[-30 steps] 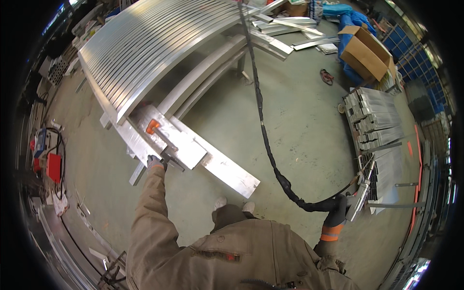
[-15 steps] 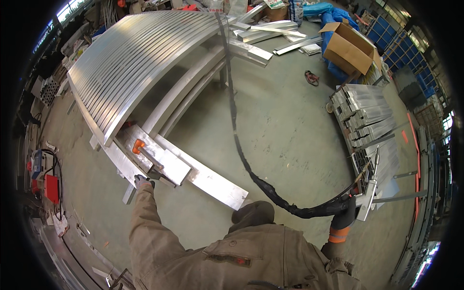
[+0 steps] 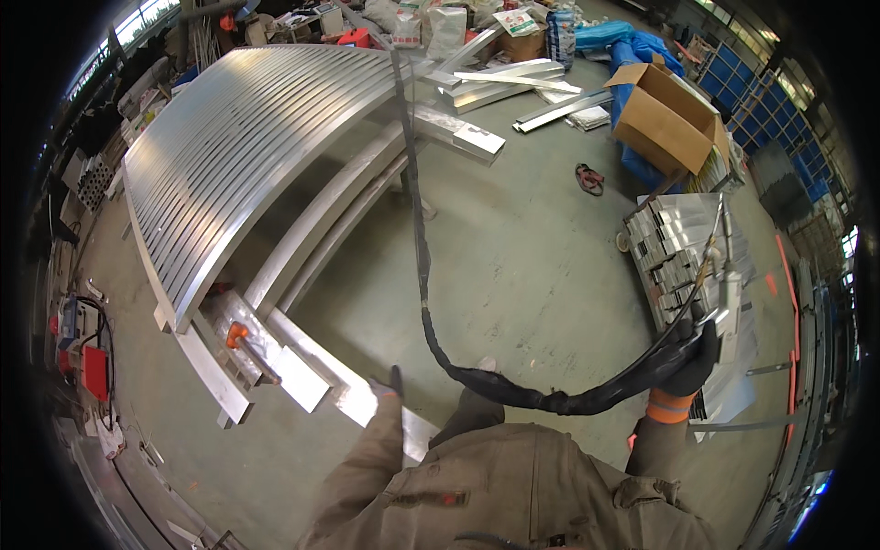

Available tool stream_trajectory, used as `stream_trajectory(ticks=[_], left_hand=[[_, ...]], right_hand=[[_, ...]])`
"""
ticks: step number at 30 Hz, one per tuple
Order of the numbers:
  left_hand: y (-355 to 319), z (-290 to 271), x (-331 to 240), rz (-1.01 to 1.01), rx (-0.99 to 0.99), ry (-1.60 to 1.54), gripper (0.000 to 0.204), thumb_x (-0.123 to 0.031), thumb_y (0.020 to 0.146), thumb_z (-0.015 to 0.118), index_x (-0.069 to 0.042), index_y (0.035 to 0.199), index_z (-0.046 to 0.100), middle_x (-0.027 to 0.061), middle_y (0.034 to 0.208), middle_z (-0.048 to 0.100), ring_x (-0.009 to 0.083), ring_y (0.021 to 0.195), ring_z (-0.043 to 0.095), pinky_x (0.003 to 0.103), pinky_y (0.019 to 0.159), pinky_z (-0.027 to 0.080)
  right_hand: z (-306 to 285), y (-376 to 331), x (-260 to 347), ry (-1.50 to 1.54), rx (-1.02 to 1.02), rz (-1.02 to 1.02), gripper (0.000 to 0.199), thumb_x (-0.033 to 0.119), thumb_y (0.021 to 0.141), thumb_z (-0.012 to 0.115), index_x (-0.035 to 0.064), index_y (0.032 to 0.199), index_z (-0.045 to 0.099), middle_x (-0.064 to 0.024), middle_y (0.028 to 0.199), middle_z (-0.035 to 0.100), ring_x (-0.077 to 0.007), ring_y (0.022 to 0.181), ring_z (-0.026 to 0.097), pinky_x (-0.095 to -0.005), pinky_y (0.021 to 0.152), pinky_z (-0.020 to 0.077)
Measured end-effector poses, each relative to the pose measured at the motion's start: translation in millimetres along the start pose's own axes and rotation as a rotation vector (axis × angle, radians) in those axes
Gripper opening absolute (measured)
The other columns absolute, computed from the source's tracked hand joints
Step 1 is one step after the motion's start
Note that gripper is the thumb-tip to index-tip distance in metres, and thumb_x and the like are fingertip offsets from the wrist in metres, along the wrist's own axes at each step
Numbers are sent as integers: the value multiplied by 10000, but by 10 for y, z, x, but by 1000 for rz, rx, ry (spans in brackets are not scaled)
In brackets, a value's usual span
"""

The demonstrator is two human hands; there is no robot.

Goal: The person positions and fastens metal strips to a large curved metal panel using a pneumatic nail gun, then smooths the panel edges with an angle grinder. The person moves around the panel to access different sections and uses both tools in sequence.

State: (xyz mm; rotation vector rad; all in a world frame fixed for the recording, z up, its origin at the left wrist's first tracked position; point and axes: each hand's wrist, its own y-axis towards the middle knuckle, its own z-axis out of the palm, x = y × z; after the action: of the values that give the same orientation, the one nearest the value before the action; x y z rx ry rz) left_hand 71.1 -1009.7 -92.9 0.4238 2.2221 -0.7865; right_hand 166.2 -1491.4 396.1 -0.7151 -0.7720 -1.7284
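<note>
A welding torch (image 3: 724, 293) is held upright in the right hand (image 3: 689, 353), which is gloved in black with an orange cuff and is closed around the torch's grip. From the torch a thick black cable (image 3: 513, 390) is seen to sag across in front of the person's body and then to rise towards the top of the view, passing over the curved metal panel (image 3: 247, 156). The left hand (image 3: 390, 385), also gloved, is stretched out with its fingers loosely extended; nothing is held in it, and it hovers just above the near end of a flat metal bar (image 3: 348, 390) that lies on the floor below the curved panel. Whether the bar is actually touched cannot be told. An orange-handled clamp (image 3: 240, 337) is fixed to the short metal pieces just beside the panel's lower corner. A stack of cut metal sections (image 3: 674, 247) lies well to the right of the panel, beside the torch. No arc or spark is seen, and the torch tip is kept well away from the panel, so welding is judged not to be under way at this instant; the clamped pieces appear set up, with the joining still to be done.
</note>
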Motion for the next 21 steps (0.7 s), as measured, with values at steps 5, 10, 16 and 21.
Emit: stream_trajectory(ticks=[5, 10, 16, 21], left_hand=[[-624, 1320, -1437, -935, 479, -559, 1235, -990, 772, 550, -94, 1610, 403, 188, 1569, 481, 399, 1342, 498, 574, 1135, 460], [-390, 2268, -2748, -736, 655, -979, 988, -815, 949, 468, -112, 1633, 353, 158, 1694, 342, 340, 1510, 368, 547, 1211, 383], [-67, 3025, -4622, -690, 534, -1105, 374, -488, 1056, 549, -146, 1208, 558, 97, 1047, 561, 273, 921, 541, 450, 800, 461], [-597, 2970, -6863, 61, 932, -1108, 155, -351, 1057, 579, -223, 1141, 560, 7, 753, 534, 146, 536, 481, 305, 472, 404]], right_hand=[[19, 1257, 730, 147, 56, -11, 505, 412, 1131, 471, -4, 1396, 583, 15, 811, 493, -135, 706, 440, -362, 652, 425], [-468, 1617, 1724, 185, 255, 9, 386, 398, 1118, 542, 29, 1187, 633, -19, 883, 577, -162, 782, 536, -374, 746, 463], [-1621, 1241, 2637, -147, 91, -334, 603, 341, 1147, 462, -12, 1628, 374, -197, 1422, 635, -238, 1218, 637, -407, 1119, 464], [-2626, 902, 2796, -621, -1010, -800, 580, 264, 1153, 447, -16, 1651, 347, -159, 1350, 657, -227, 1187, 639, -351, 1110, 459]])
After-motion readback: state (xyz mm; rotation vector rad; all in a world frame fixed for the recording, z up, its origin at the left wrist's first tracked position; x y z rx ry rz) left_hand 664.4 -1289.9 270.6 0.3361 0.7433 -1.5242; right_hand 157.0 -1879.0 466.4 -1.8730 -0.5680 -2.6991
